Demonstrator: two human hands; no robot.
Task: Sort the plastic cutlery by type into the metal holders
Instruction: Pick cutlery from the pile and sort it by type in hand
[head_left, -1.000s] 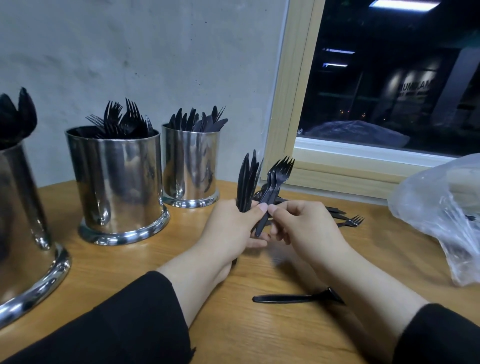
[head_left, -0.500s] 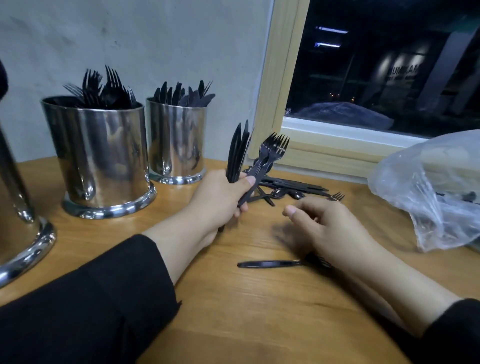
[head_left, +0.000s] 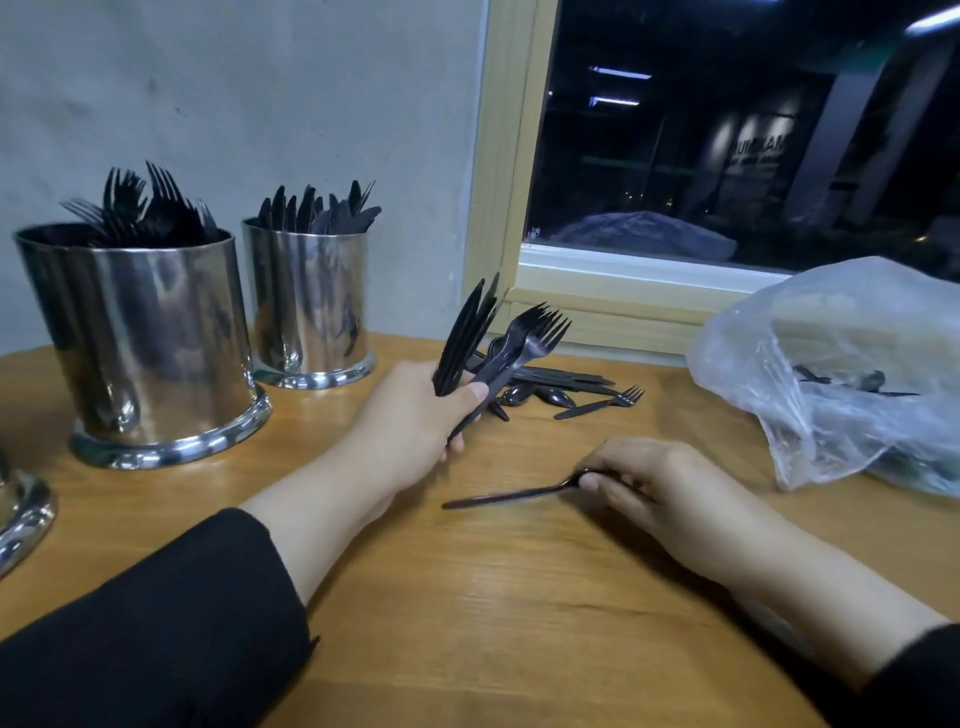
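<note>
- left hand (head_left: 415, 415) — fingers curled round a mixed bundle: black knives (head_left: 464, 338) standing upright, black forks (head_left: 524, 343) fanned out to the right of them, tines up.
- right hand (head_left: 660, 483) — low on the wooden table (head_left: 519, 597), thumb and fingers pinching the bowl end of a single black spoon (head_left: 514, 494); handle runs out leftward from the fingertips, lying along the tabletop.
- loose cutlery pile (head_left: 550, 384) sits on the table just beyond the left hand; a lone fork (head_left: 602, 405) lies at its right edge, well ahead of the right hand.
- fork holder (head_left: 140, 343) (steel cylinder, full of forks, tines up) is to the left of the left hand, well apart.
- knife holder (head_left: 309, 306) stands further back, up-left of the left hand, just beside the fork holder, near the wall.
- third holder (head_left: 21, 514) — only its base rim shows at the far left edge; contents not visible.
- clear plastic bag (head_left: 841, 374) lies up-right of the right hand, with a few dark pieces inside (type unclear).
- both forearms in black sleeves (head_left: 156, 634).
</note>
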